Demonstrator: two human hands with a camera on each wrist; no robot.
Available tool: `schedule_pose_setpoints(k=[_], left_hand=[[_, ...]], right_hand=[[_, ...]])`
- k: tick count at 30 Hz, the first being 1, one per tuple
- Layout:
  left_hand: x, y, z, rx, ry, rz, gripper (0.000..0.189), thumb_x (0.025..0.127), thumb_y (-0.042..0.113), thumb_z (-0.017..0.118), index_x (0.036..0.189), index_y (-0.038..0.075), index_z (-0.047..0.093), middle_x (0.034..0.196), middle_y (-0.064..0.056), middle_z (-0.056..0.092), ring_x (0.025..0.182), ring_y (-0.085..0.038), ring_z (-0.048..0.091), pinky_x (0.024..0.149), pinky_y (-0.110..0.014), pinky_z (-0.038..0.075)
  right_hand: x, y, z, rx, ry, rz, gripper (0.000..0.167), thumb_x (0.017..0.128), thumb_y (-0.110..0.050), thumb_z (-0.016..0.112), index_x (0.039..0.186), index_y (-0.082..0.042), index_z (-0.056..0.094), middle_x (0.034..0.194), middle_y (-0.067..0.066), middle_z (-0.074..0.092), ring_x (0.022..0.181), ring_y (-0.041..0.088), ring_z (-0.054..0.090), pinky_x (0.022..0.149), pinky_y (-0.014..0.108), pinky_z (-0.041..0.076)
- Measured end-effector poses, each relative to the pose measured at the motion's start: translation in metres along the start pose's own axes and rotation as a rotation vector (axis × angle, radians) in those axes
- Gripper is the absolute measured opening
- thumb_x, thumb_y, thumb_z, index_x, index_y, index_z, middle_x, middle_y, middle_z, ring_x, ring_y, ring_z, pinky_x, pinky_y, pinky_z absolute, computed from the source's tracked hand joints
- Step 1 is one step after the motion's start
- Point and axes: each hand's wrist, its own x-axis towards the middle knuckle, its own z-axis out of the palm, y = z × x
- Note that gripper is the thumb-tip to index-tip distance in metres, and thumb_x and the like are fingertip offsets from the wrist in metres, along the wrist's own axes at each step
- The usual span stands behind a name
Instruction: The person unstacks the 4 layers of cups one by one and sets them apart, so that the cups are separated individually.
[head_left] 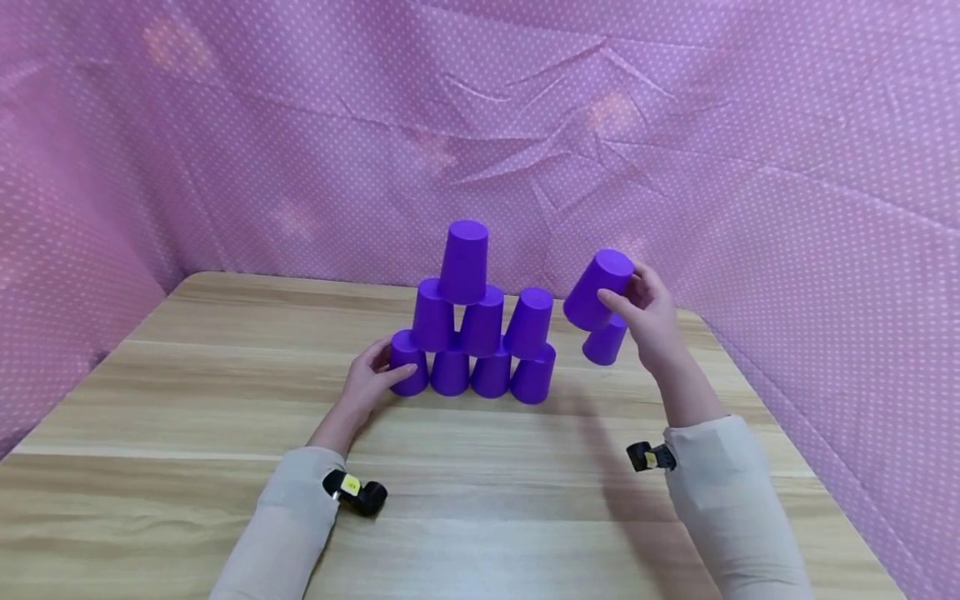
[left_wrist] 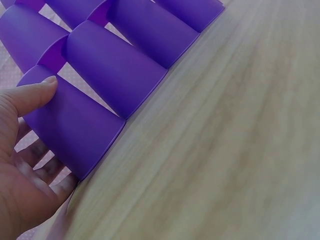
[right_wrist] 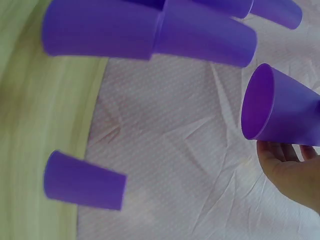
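Upside-down purple cups stand stacked as a wall. Several make the bottom row, three the middle row, and a single top cup (head_left: 465, 262) sits over the left and centre middle ones. My left hand (head_left: 363, 385) holds the leftmost bottom cup (left_wrist: 75, 125), thumb across its front and fingers round its outer side. Right of the stack, my right hand (head_left: 651, 321) grips another purple cup (head_left: 591, 292) in the air, mouth down and tilted. Its open rim shows in the right wrist view. The rightmost middle cup (head_left: 530, 323) has nothing on it.
One loose purple cup (head_left: 602, 344) stands upside down on the table, right of the stack and partly hidden behind the raised cup. The wooden table (head_left: 465, 517) ends at a pink dotted cloth (head_left: 337, 167) behind and at both sides.
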Motion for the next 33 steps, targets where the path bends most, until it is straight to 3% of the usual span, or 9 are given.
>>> schedule_pose_setpoints(k=[4,7,11,14,33], left_hand=[[0.000,0.001,0.000,-0.010,-0.004,-0.004,0.058,0.076,0.006,0.065,0.127,0.000,0.038,0.121,-0.022,0.043,0.111,-0.029,0.038,0.096,-0.038,0.028],[-0.005,0.010,0.001,-0.012,-0.010,-0.012,0.057,0.077,0.003,0.063,0.127,-0.002,0.037,0.122,-0.024,0.041,0.112,-0.030,0.037,0.096,-0.039,0.028],[-0.004,0.008,0.001,-0.007,-0.008,-0.005,0.057,0.076,0.003,0.064,0.127,-0.001,0.038,0.121,-0.022,0.042,0.112,-0.029,0.038,0.096,-0.038,0.028],[0.001,-0.002,0.000,-0.006,-0.009,0.003,0.058,0.076,0.007,0.065,0.127,0.001,0.039,0.121,-0.020,0.043,0.111,-0.027,0.039,0.095,-0.037,0.029],[0.003,-0.006,-0.001,0.001,-0.002,0.002,0.060,0.075,0.006,0.066,0.128,0.001,0.038,0.122,-0.021,0.043,0.111,-0.028,0.039,0.095,-0.037,0.029]], right_hand=[[-0.005,0.009,-0.012,0.011,0.005,0.015,0.040,0.077,-0.003,0.062,0.114,-0.008,0.046,0.101,0.002,0.052,0.096,0.016,0.047,0.084,0.024,0.039],[-0.009,0.016,-0.019,0.013,0.019,0.032,0.038,0.077,-0.002,0.062,0.112,-0.009,0.047,0.099,0.001,0.053,0.095,0.015,0.047,0.081,0.021,0.041],[-0.016,0.025,-0.027,-0.004,0.030,0.068,0.039,0.078,-0.001,0.060,0.113,-0.007,0.045,0.098,-0.001,0.052,0.094,0.014,0.047,0.081,0.020,0.041],[-0.020,0.031,-0.033,-0.027,0.030,0.090,0.040,0.078,-0.001,0.060,0.115,-0.005,0.044,0.097,-0.003,0.053,0.094,0.013,0.047,0.081,0.020,0.041],[-0.031,0.061,-0.060,-0.137,0.044,0.204,0.048,0.078,-0.009,0.064,0.119,-0.003,0.041,0.097,-0.009,0.051,0.094,0.008,0.046,0.082,0.019,0.039]])
